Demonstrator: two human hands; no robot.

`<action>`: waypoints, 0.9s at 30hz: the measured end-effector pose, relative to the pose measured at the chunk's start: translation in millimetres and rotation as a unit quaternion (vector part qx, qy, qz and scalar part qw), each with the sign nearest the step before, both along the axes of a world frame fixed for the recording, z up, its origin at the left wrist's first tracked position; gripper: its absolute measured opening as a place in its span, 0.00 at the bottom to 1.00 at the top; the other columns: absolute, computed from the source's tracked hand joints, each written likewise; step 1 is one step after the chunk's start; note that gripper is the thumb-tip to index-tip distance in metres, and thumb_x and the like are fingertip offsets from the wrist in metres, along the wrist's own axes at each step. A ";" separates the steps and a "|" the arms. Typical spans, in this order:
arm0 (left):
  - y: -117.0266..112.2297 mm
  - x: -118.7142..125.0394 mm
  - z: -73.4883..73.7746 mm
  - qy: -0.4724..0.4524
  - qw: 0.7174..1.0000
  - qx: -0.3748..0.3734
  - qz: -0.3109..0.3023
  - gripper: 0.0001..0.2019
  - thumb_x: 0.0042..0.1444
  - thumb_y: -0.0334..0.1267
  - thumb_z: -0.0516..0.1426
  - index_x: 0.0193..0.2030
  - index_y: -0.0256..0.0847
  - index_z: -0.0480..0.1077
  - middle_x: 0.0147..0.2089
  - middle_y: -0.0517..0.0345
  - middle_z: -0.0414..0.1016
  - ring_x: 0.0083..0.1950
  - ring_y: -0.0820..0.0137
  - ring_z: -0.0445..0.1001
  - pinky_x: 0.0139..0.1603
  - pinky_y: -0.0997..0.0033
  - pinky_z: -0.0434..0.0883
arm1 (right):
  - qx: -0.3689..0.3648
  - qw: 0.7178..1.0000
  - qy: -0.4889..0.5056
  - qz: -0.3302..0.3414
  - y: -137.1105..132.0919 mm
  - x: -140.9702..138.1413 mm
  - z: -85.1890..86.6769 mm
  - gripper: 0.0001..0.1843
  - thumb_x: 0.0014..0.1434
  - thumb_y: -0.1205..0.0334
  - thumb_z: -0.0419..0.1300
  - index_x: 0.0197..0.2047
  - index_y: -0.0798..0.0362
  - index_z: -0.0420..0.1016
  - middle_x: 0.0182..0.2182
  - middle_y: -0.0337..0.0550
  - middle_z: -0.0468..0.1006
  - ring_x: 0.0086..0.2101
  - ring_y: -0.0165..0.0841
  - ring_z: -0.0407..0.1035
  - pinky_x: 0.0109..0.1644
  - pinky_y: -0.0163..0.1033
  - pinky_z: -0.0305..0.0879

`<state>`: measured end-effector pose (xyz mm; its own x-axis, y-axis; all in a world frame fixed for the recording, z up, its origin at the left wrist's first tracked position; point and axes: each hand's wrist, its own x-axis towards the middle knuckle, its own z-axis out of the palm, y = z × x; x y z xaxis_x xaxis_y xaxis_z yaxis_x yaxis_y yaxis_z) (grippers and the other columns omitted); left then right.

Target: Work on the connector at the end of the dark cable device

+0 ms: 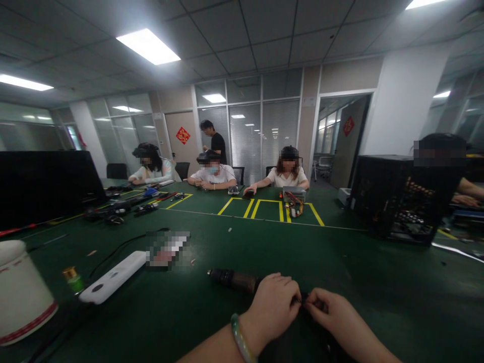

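Observation:
My left hand [274, 305], with a green bangle on its wrist, is curled closed over a dark power tool [232, 279] that lies on the green table [264, 242], its chuck end pointing left. My right hand [333, 315] is closed in a pinch right beside the left, fingertips meeting on a small dark part between the two hands. What that part is I cannot make out. A dark object lies under both wrists at the near table edge.
A white power strip [113, 277], a small green bottle [73, 280] and a white container [20, 292] lie at the left. An open black computer case [401, 199] stands at the right. Several people sit along the far side by yellow-taped squares [270, 209].

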<state>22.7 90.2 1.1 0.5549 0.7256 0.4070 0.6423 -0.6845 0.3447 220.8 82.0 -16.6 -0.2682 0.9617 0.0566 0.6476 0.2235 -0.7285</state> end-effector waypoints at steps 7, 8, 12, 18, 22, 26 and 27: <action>-0.6 -0.4 0.4 0.022 1.000 0.007 0.000 0.02 0.58 0.35 0.57 0.38 0.43 0.70 0.39 0.61 0.75 0.45 0.69 0.72 0.64 0.60 0.54 | 0.002 1.000 -0.008 0.003 0.7 -0.1 1.1 0.09 0.58 0.59 0.56 0.31 0.52 0.75 0.26 0.37 0.78 0.28 0.32 0.71 0.30 0.31 0.59; -0.7 -0.6 0.9 0.023 1.000 0.008 0.000 0.02 0.58 0.35 0.57 0.38 0.43 0.70 0.39 0.61 0.75 0.45 0.69 0.72 0.65 0.60 0.53 | 0.003 1.000 -0.007 0.005 0.8 -0.1 1.1 0.09 0.58 0.59 0.56 0.31 0.52 0.75 0.26 0.37 0.78 0.28 0.32 0.71 0.30 0.31 0.59; -0.3 -0.5 1.1 0.016 1.000 0.008 0.000 0.01 0.57 0.35 0.58 0.37 0.43 0.70 0.38 0.63 0.75 0.44 0.71 0.72 0.66 0.60 0.51 | 0.007 1.000 -0.010 0.003 1.0 0.5 -0.8 0.08 0.58 0.60 0.56 0.32 0.52 0.75 0.26 0.37 0.77 0.28 0.32 0.70 0.29 0.31 0.58; 0.3 0.8 -3.1 0.017 1.000 0.008 0.003 0.01 0.57 0.34 0.58 0.37 0.43 0.69 0.38 0.63 0.74 0.44 0.69 0.71 0.60 0.61 0.57 | 0.016 1.000 -0.016 0.001 1.1 -0.2 -1.9 0.07 0.57 0.61 0.57 0.31 0.52 0.74 0.25 0.36 0.77 0.27 0.31 0.70 0.30 0.31 0.58; -0.4 0.7 -1.5 0.030 0.999 0.010 0.005 0.01 0.57 0.33 0.57 0.36 0.43 0.69 0.38 0.61 0.74 0.43 0.67 0.70 0.48 0.65 0.62 | 0.014 1.000 -0.012 0.001 0.1 -0.7 -0.1 0.08 0.58 0.61 0.56 0.30 0.52 0.74 0.25 0.36 0.77 0.27 0.32 0.69 0.29 0.31 0.57; -2.2 0.4 2.5 0.028 1.000 0.000 0.008 0.01 0.57 0.33 0.57 0.37 0.43 0.69 0.38 0.60 0.73 0.42 0.66 0.70 0.45 0.65 0.62 | 0.011 1.000 -0.012 0.005 -0.4 -0.2 0.5 0.08 0.59 0.61 0.56 0.31 0.51 0.75 0.25 0.36 0.77 0.28 0.32 0.70 0.29 0.31 0.57; -2.7 0.3 3.4 0.029 1.000 -0.004 0.012 0.02 0.57 0.34 0.57 0.38 0.43 0.68 0.38 0.60 0.73 0.42 0.66 0.70 0.45 0.65 0.62 | 0.011 1.000 -0.012 0.006 -0.2 0.0 0.2 0.08 0.59 0.61 0.56 0.31 0.51 0.75 0.26 0.36 0.78 0.28 0.32 0.70 0.29 0.31 0.57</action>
